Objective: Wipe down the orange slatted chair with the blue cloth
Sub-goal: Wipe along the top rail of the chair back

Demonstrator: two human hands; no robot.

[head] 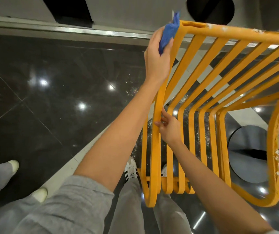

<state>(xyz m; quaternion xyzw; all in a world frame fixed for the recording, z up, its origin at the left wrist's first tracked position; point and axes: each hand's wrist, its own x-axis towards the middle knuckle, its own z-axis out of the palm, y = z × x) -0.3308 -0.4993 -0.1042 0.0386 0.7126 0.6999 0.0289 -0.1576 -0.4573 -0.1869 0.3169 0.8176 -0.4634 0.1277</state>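
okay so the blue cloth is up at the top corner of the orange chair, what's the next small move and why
Probably draw the left hand with the blue cloth down the outer slat. The cloth already sits at that slat's top corner, and the right hand pinches a slat lower down, steadying the chair.

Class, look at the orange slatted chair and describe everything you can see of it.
The orange slatted chair looks like painted metal: flat parallel slats bend from back into seat, framed by a rail and looped side legs. Paint is chipped white along the top rail and one side. It is seen from above over a dark glossy floor. The left hand presses a blue cloth against its top corner; the right hand grips a slat near the bend.
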